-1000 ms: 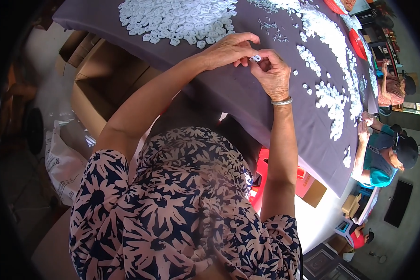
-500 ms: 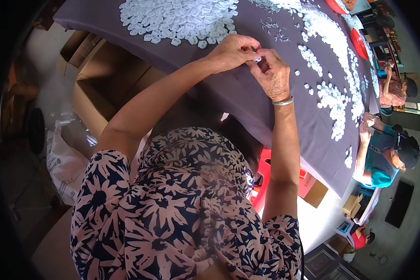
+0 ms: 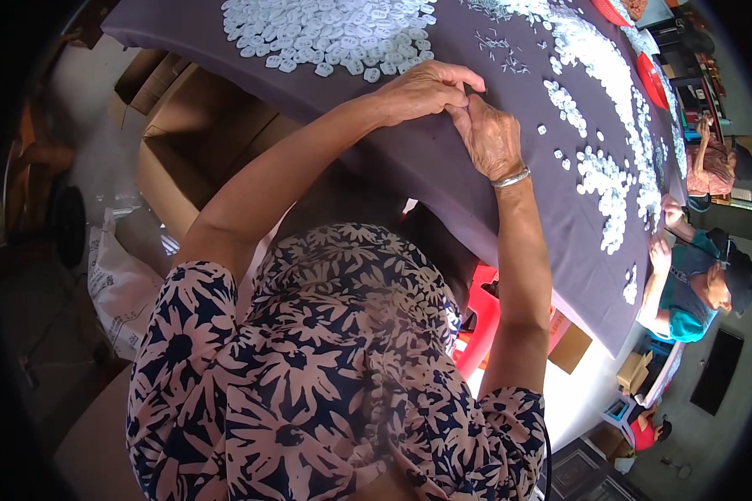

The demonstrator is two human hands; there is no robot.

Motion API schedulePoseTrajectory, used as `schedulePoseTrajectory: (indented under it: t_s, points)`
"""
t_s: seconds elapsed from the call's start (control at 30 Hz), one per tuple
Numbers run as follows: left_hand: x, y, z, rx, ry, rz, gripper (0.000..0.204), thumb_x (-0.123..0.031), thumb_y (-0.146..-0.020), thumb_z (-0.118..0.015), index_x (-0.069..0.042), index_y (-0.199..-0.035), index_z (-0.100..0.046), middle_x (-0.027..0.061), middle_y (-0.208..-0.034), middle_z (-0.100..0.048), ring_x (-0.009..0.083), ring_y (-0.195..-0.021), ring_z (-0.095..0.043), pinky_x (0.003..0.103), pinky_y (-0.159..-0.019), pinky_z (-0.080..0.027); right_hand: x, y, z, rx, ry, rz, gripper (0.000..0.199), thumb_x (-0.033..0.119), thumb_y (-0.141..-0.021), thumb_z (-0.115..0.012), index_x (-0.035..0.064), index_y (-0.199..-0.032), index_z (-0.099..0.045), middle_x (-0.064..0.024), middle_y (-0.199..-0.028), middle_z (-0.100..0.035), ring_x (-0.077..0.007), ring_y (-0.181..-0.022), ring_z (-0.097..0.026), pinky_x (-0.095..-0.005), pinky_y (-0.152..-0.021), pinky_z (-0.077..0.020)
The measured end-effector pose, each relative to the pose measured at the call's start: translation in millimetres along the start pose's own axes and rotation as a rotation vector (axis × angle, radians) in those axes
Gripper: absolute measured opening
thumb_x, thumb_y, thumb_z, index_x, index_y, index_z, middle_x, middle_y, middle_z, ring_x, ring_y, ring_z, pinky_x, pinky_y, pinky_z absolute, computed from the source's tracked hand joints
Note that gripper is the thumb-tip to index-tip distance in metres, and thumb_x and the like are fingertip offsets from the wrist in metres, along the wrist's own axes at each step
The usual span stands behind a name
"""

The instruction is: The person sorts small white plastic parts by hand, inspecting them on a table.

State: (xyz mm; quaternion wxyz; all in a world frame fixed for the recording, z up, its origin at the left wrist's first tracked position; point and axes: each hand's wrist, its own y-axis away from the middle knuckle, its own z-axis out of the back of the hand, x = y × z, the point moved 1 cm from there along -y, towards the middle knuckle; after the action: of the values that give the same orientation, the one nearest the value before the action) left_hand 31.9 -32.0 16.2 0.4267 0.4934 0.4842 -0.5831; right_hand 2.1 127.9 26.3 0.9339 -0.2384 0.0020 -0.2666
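Above the near edge of the dark cloth-covered table (image 3: 376, 171), my left hand (image 3: 419, 90) and my right hand (image 3: 494, 140) meet at the fingertips. Both are closed in a pinch, with the left forefinger stretched out over the right fingertips. Whatever lies between them is hidden by the fingers. Beyond my left hand spreads a large heap of small flat white plastic pieces (image 3: 326, 37). Thin small pins or screws (image 3: 500, 50) lie scattered past the fingertips. A silver bangle (image 3: 511, 178) circles my right wrist.
More small white pieces (image 3: 603, 188) lie in a long band on the right. Red baskets (image 3: 650, 79) stand at the far right. An open cardboard box (image 3: 171, 175) is below the table's left edge, near a white sack (image 3: 121, 288). Co-workers (image 3: 700, 280) sit along the right side.
My fingertips have drawn closer together, and the small pale piece seen between them is now covered. The left forefinger has stretched out. The co-worker in teal has moved both hands slightly.
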Motion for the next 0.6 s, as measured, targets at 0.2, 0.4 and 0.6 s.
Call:
schedulePoseTrajectory:
  t_s: [0.2, 0.4, 0.6]
  points:
    - [-8.8, 2.9, -3.0, 0.046, 0.102, 0.147, 0.033, -0.007, -0.084, -0.052, -0.011, -0.115, -0.063, -0.0042, -0.075, -0.049, 0.0038, -0.062, -0.040, 0.019, -0.048, -0.029, -1.5, 1.0, -0.6, -0.006, 0.005, -0.013, 0.030, 0.025, -0.089, -0.059, 0.0037, -0.071, -0.048, -0.0158, -0.056, -0.054, -0.0358, -0.054, -0.057, -0.0420, -0.047, -0.0451]
    - [-0.4, 1.2, -4.0, 0.012, 0.040, 0.166, 0.036, -0.005, -0.082, -0.048, -0.010, -0.115, -0.063, -0.0027, -0.069, -0.052, 0.0041, -0.059, -0.041, 0.020, -0.048, -0.031, 0.7, 0.2, -3.1, 0.003, 0.033, -0.005, 0.029, 0.024, -0.089, -0.059, 0.0037, -0.070, -0.049, -0.0156, -0.056, -0.055, -0.0352, -0.054, -0.058, -0.0414, -0.047, -0.0464]
    - [-3.3, 4.6, -2.7, 0.024, -0.086, 0.000, 0.037, -0.007, -0.084, -0.046, -0.011, -0.116, -0.063, 0.0001, -0.066, -0.061, 0.0041, -0.053, -0.040, 0.020, -0.050, -0.036, -2.4, 0.4, -1.8, 0.044, 0.095, 0.035, 0.027, 0.023, -0.088, -0.060, 0.0045, -0.071, -0.051, -0.0141, -0.057, -0.057, -0.0322, -0.053, -0.060, -0.0401, -0.047, -0.0482]
